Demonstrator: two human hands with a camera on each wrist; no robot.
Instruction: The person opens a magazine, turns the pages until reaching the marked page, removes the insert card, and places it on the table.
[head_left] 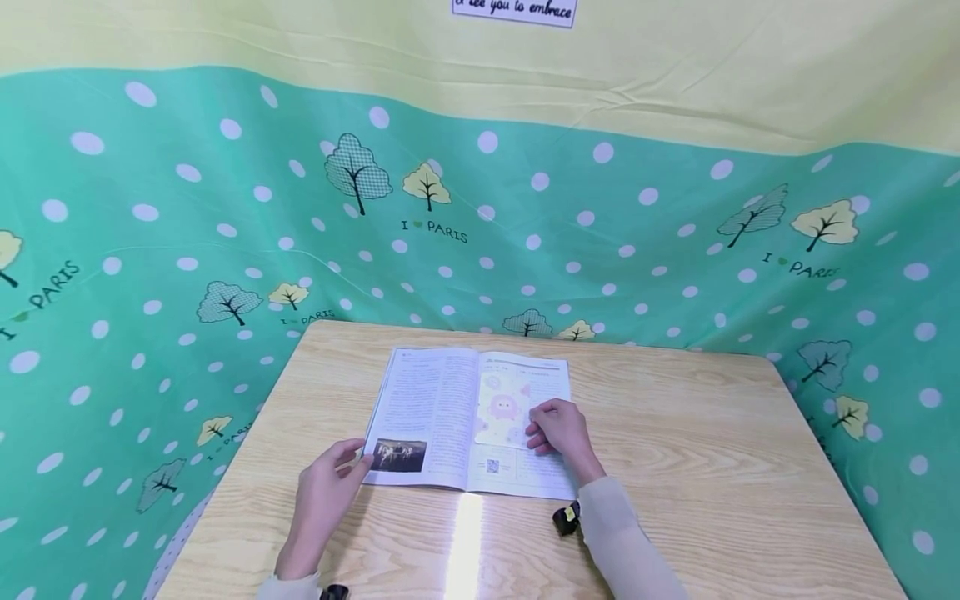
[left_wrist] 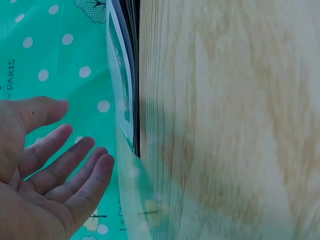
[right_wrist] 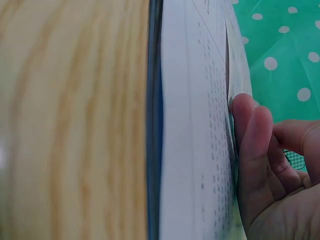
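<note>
An open magazine (head_left: 442, 379) lies on the wooden table, with a dark photo (head_left: 399, 456) at the bottom of its left page. On the right page is a pale cartoon card (head_left: 501, 407) with a pink figure. My right hand (head_left: 561, 427) has its fingers curled at the card's right edge and seems to pinch it; the thumb's contact is hidden. In the right wrist view, the fingertips (right_wrist: 243, 107) meet a slightly raised edge beside the printed page. Beside the magazine's lower left corner, my left hand (head_left: 327, 486) has its fingers loosely bent and spread, holding nothing.
The table (head_left: 675, 450) reaches back to a green dotted cloth (head_left: 570, 208) that hangs behind and at both sides. A black strap piece (head_left: 566, 518) shows by the right sleeve. Light glares on the table in front of the magazine.
</note>
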